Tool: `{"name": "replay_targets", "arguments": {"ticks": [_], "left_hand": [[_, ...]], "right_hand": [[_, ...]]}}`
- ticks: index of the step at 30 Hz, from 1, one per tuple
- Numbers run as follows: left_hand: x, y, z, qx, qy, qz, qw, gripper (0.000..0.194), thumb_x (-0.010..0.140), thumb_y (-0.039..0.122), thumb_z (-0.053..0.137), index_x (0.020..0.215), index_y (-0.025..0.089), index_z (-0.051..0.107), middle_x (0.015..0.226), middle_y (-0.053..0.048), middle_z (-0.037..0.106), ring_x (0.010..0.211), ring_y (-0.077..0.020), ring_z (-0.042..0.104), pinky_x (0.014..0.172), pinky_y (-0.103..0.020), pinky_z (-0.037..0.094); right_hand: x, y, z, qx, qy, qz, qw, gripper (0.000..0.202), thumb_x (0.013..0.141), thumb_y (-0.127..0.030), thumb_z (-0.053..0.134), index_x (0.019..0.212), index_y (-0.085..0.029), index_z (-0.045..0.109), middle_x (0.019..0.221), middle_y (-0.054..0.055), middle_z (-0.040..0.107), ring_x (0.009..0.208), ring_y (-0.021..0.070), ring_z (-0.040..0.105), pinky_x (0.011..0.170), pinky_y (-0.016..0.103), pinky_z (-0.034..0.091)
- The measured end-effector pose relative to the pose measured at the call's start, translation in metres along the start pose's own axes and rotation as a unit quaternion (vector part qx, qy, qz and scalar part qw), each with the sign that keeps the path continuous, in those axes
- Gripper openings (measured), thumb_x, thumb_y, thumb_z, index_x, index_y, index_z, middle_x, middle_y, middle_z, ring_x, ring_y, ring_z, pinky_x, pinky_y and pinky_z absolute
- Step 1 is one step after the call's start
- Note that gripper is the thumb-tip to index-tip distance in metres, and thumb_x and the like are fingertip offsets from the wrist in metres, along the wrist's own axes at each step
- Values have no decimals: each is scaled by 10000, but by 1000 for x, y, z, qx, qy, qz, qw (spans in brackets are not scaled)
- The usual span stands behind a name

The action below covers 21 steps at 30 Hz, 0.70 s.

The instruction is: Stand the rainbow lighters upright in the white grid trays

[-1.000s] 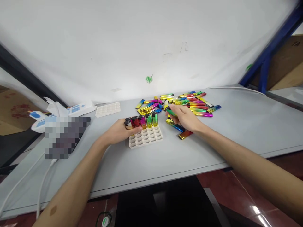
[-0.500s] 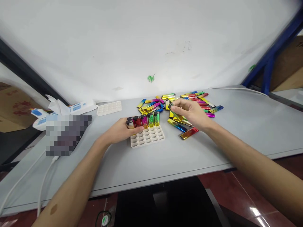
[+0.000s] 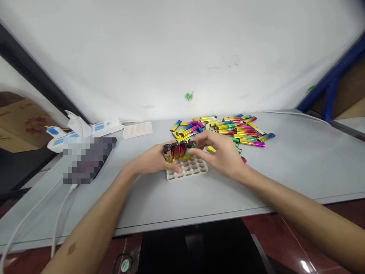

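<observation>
A white tray [image 3: 186, 176] with rows of holes sits on the table, with several shiny lighters standing upright along its back and left. My left hand [image 3: 152, 160] grips the tray's left side, thumb across the front holes and fingers hidden behind the lighters. Near its fingers stand a silver-gold lighter [image 3: 168, 155] and a red lighter [image 3: 176, 151]. My right hand [image 3: 221, 152] is over the tray's back right, thumb and fingers closed on a green lighter [image 3: 188, 150] held upright. That hand hides the lighters at the right end of the row.
A loose pile of metallic, many-coloured lighters [image 3: 248, 133] lies behind and right of my right hand. Another white holed tray [image 3: 138, 129] rests at the back left, near a power strip [image 3: 107, 126]. A blurred-out dark device [image 3: 92, 160] with a white cable lies left.
My right hand has moved left from the pile to the tray with a lighter. My left hand stays on the tray, its thumb now farther over the holes. The view has shifted slightly.
</observation>
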<state>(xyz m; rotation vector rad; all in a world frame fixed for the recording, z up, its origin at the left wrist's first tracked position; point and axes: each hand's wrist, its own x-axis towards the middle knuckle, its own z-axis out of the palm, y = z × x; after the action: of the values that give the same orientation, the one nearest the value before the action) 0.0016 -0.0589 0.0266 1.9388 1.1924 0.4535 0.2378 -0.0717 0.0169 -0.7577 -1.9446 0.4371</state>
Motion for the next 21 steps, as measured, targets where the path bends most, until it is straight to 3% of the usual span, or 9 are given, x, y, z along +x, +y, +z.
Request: {"name": "replay_targets", "arguments": {"ticks": [3, 7, 12, 15, 21], "left_hand": [[2, -3, 0, -3, -23, 7, 1000, 565, 642, 488, 856, 1115, 236, 679, 1069, -2, 740, 1023, -250, 660, 851, -331, 523], [3, -5, 3, -9, -27, -4, 1000, 416, 692, 488, 817, 991, 222, 703, 968, 4, 755, 905, -217, 674, 751, -297, 525], [2, -5, 3, 4, -16, 3, 1000, 424, 729, 536, 767, 1012, 227, 701, 976, -5, 753, 916, -227, 675, 761, -306, 528], [2, -4, 4, 7, -9, 1, 1000, 409, 746, 530, 743, 1012, 222, 696, 957, -7, 742, 896, -228, 666, 739, -304, 526], [1, -4, 3, 1, 0, 2, 1000, 333, 787, 504, 709, 946, 215, 667, 853, 26, 680, 781, -166, 601, 678, -263, 478]], "right_hand": [[1, -6, 22, -67, -22, -57, 996, 179, 908, -311, 702, 1041, -205, 645, 941, 44, 724, 747, 155, 685, 689, 296, 563], [-3, -1, 37, -122, -40, -56, 990, 197, 964, -292, 613, 1152, -234, 620, 1039, 58, 716, 804, 167, 677, 672, 286, 534], [-8, 2, 32, -163, -48, -22, 985, 166, 981, -352, 578, 1082, -238, 642, 1008, 62, 707, 769, 170, 644, 629, 283, 483], [-8, -1, 27, -180, -53, -39, 981, 157, 991, -317, 555, 1056, -238, 674, 1004, 67, 697, 838, 183, 640, 655, 293, 473], [-12, -6, 23, -225, -54, -78, 970, 284, 989, -342, 538, 1208, -261, 699, 991, 81, 616, 792, 178, 561, 584, 291, 425]]}}
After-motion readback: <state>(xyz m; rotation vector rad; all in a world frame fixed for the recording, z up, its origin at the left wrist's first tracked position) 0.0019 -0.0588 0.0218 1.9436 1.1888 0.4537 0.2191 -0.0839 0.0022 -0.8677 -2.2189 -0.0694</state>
